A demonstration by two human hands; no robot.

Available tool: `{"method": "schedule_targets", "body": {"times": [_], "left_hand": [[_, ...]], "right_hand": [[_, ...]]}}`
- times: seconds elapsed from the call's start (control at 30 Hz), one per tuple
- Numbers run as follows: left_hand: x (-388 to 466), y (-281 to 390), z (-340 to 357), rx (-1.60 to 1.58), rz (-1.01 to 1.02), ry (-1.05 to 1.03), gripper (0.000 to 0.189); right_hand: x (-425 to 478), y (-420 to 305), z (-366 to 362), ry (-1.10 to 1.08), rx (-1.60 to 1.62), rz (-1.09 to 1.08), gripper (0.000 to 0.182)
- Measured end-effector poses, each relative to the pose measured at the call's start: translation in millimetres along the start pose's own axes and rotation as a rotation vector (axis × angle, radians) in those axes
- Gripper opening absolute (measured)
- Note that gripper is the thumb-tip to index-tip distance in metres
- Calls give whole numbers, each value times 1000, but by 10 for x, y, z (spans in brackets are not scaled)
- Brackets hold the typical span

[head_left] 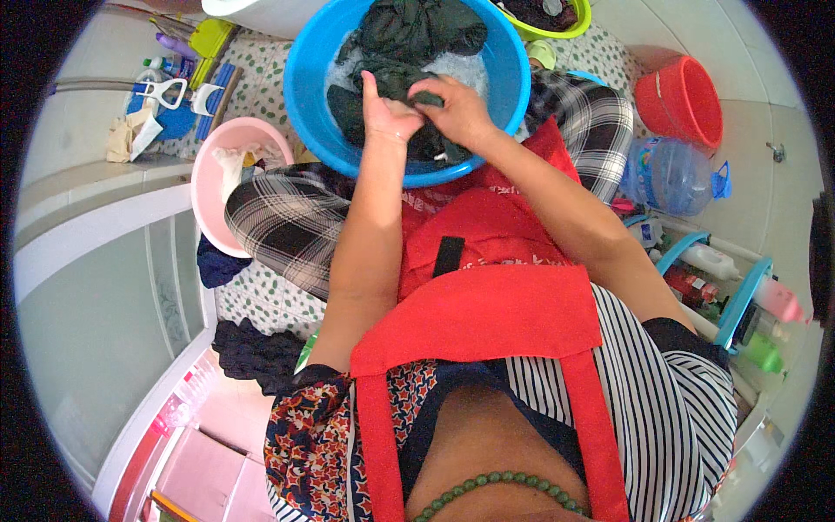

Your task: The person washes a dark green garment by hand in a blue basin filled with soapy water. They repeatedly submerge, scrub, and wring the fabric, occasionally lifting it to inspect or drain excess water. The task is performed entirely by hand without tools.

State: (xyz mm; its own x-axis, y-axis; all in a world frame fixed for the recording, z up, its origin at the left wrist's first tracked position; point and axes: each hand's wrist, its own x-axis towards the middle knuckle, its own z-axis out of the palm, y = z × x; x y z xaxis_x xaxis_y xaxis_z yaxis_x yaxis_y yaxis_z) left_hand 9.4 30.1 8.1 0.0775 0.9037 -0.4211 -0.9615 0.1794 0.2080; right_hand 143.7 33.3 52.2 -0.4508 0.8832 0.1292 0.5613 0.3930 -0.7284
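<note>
A large blue plastic basin (303,98) sits between my knees, with dark wet cloth (424,29) lying in sudsy water. My left hand (390,116) is over the basin, palm up, its thumb pointing away from me; its fingers are partly hidden by the other hand. My right hand (456,109) meets it from the right, with a small dark green piece, probably cloth, pinched between thumb and fingers. Whether that piece joins the larger cloth cannot be told. White suds (462,66) show beside the cloth.
A pink basin (207,189) holding light cloth stands at the left. On the right are a red bucket (678,101), a large clear plastic bottle (675,176) and a rack (743,303) of bottles. A lime-green basin (584,23) is beyond the blue one; dark cloth (261,355) lies lower left.
</note>
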Motion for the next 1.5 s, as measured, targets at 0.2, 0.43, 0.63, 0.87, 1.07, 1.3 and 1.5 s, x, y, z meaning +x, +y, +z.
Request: {"method": "schedule_targets", "body": {"times": [0.2,0.43,0.63,0.87,1.07,1.3,1.5], "left_hand": [[-37,61,-338,-306,-185,-126,46],[-52,-375,-204,119,-75,181,38],[8,-163,-212,95,-24,246,37],[143,-131,-630,34,-157,-40,36],[71,-376,-261,47,-69,108,30],[115,-7,-466,102,-42,165,43],[138,-221,-702,-39,-74,-108,38]], "right_hand": [[-435,-770,14,-71,-228,-337,26],[408,9,97,137,-229,331,36],[240,94,135,70,-66,306,41],[-213,-492,64,-102,-181,-42,35],[336,320,182,65,-114,419,42],[5,-75,155,146,52,206,31],[-125,-400,158,-123,-134,26,34]]}}
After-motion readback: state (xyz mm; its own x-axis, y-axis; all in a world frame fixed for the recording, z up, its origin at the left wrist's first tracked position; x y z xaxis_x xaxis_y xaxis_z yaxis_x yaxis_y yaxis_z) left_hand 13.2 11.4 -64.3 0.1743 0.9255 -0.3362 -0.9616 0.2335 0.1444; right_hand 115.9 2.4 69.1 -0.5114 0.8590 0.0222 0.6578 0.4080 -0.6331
